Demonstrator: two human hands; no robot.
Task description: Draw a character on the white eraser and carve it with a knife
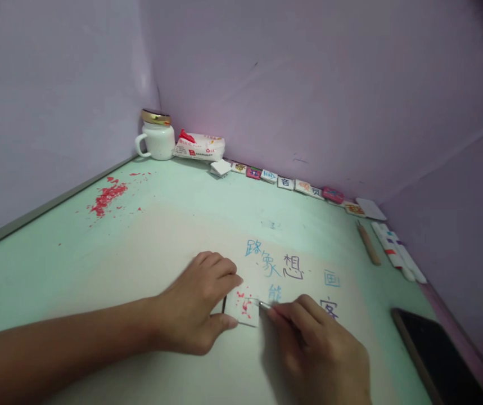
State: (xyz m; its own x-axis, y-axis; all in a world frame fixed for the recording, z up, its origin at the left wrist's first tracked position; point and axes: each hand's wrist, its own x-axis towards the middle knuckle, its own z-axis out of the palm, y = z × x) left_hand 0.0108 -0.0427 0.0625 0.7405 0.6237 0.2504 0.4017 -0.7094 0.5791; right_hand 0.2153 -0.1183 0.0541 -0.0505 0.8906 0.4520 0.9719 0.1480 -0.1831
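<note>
R hand [321,349], nearest the cam, is clamped on a slim metal tool [263,306], tip at the R side of a white tile [241,309]; can't tell if it touches. L hand [205,304] grips the tile's L side, index at top edge, thumb at bottom edge. Tile lies flat on the desk [169,242], btwn the hands, w/ red marks & specks on top. The two hands are apart, nr each other.

Just beyond the tile: handwritten chars on the desk, blue ones [271,265] & purple ones [293,266]. Phone [439,349] to the R, cut off by the pic edge. Past it, nr the R wall, markers [395,250] side by side, w/ a wood-handled tool [368,244] just L of them.

Far edge, L to R: white mug [160,142] w/ gold lid [156,117], packet [201,147] touching or just beside it, then a row of small lettered pcs [285,183] along the back wall [308,84]. Red crumbs [109,197] scattered on the desk nr the L wall, well apart from the hands.
</note>
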